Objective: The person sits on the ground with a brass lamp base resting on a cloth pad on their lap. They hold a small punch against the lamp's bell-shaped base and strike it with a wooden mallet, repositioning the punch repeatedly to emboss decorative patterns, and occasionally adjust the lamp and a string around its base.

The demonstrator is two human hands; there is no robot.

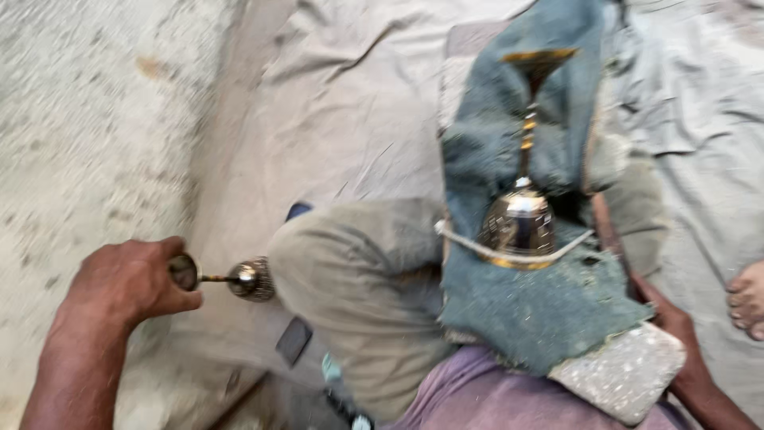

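Note:
My left hand [127,280] is closed around the base of a small metal goblet [231,278], held sideways low at the left with its cup pointing right toward my knee. A second, taller brass goblet [521,219] lies on a blue denim cloth [517,310] draped over my lap, with a cord [509,255] running across its cup. My right hand [676,334] is mostly hidden under the edge of the denim and a grey stone-like block [625,370]; its fingers do not show.
I sit on a pale cloth [350,103] spread over rough concrete ground [87,119]. My bent knee in olive trousers [358,279] fills the middle. A bare foot [748,299] shows at the right edge. A dark flat object [293,341] lies by my knee.

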